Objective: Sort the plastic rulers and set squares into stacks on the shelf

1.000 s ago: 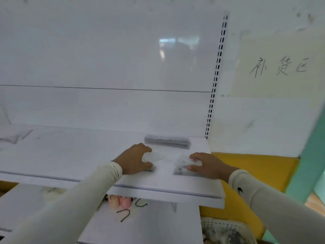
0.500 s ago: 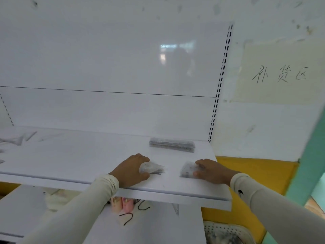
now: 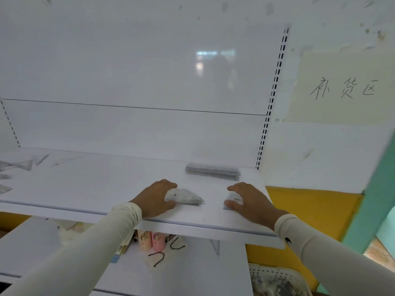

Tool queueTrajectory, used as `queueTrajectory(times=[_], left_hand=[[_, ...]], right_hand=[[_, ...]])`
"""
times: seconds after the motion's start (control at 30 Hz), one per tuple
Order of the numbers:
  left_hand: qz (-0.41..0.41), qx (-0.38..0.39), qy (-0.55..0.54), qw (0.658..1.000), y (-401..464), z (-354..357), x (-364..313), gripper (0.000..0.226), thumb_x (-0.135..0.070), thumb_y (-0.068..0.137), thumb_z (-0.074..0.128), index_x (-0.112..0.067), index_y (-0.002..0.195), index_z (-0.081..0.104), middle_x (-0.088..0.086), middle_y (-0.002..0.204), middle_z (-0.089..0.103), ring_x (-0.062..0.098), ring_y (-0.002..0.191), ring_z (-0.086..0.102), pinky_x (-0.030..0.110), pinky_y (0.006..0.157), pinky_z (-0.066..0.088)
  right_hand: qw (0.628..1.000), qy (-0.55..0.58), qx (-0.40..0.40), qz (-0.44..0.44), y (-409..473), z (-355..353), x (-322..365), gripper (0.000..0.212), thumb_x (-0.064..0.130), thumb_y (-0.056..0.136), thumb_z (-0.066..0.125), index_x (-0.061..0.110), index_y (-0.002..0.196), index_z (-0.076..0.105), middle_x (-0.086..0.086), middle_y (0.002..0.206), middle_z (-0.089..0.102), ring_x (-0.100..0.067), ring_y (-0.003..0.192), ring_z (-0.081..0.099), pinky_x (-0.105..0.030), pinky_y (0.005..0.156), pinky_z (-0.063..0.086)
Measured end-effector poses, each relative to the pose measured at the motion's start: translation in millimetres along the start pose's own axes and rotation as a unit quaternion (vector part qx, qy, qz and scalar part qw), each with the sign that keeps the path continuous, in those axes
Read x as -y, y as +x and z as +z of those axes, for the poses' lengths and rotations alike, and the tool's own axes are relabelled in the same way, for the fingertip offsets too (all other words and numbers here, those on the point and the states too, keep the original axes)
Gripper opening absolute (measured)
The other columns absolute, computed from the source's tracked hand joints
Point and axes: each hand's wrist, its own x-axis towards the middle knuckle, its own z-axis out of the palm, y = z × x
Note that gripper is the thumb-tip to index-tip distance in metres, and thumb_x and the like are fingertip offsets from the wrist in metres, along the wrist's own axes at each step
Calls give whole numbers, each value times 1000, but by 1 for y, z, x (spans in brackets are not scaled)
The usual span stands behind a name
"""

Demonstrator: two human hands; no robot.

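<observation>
- Left hand (image 3: pixel 155 197) grips a set-square stack (image 3: pixel 186 197) on the shelf (image 3: pixel 89 189).
- Right hand (image 3: pixel 251 200) curls over another pile (image 3: pixel 232 199).
- Ruler stack (image 3: pixel 212 171) sits behind, near the back wall.

Shop or stockroom setting: white retail gondola shelf (image 3: pixel 89 189) with slotted upright (image 3: pixel 272 99), handwritten paper sign (image 3: pixel 344 88) taped on scuffed wall, stationery stock.

Bare shelf (image 3: pixel 96 184) left of hands, ruler stack (image 3: pixel 212 171) (against wall) behind
</observation>
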Motion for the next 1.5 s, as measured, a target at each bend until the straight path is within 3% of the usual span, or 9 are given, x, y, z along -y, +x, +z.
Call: queueTrajectory(times=[0.2, 0.3, 0.43, 0.63, 1.0, 1.5], left_hand=[[-4, -1, -20, 1000, 7, 3, 0, 54, -33, 92, 59, -17, 141, 40, -1, 145, 41, 17, 131, 40, 28, 109, 31], [-9, 17, -2, 1000, 14, 9, -1, 60, -37, 93, 56, -20, 146, 34, -3, 150, 35, 18, 136, 36, 35, 114, 28], [-3, 38, 11, 999, 22, 14, -4, 50, -40, 90, 56, -21, 135, 44, -1, 143, 43, 22, 131, 40, 42, 108, 34], [5, 58, 23, 998, 33, 18, -8, 60, -38, 94, 55, -22, 147, 33, -1, 153, 32, 21, 139, 31, 40, 115, 26], [21, 99, 30, 994, 48, 24, -8, 62, -34, 95, 55, -16, 148, 29, 2, 155, 28, 19, 141, 29, 29, 116, 21], [49, 128, 31, 990, 51, 19, 11, 58, -34, 95, 54, -15, 146, 34, 3, 152, 32, 20, 139, 32, 29, 114, 23]], right_hand=[[993, -19, 40, -113, -18, 31, 54, 52, 54, 94, 45, 23, 137, 46, 7, 141, 44, -10, 129, 37, -26, 108, 28], [991, -34, 67, -111, -24, 44, 58, 55, 53, 96, 43, 21, 140, 43, 5, 146, 41, -12, 133, 35, -27, 110, 27], [992, -40, 73, -97, -27, 52, 59, 75, 68, 88, 29, 18, 144, 38, 4, 151, 36, -13, 137, 32, -27, 114, 23], [993, -34, 72, -89, -32, 51, 64, 58, 47, 98, 42, 15, 146, 35, 1, 152, 34, -14, 138, 31, -26, 114, 21], [994, -45, 63, -76, -34, 53, 65, 59, 50, 97, 41, 19, 147, 33, 4, 153, 32, -13, 138, 30, -27, 114, 23], [995, -40, 56, -72, -35, 55, 66, 58, 49, 97, 42, 20, 146, 34, 5, 152, 33, -12, 138, 31, -26, 114, 23]])
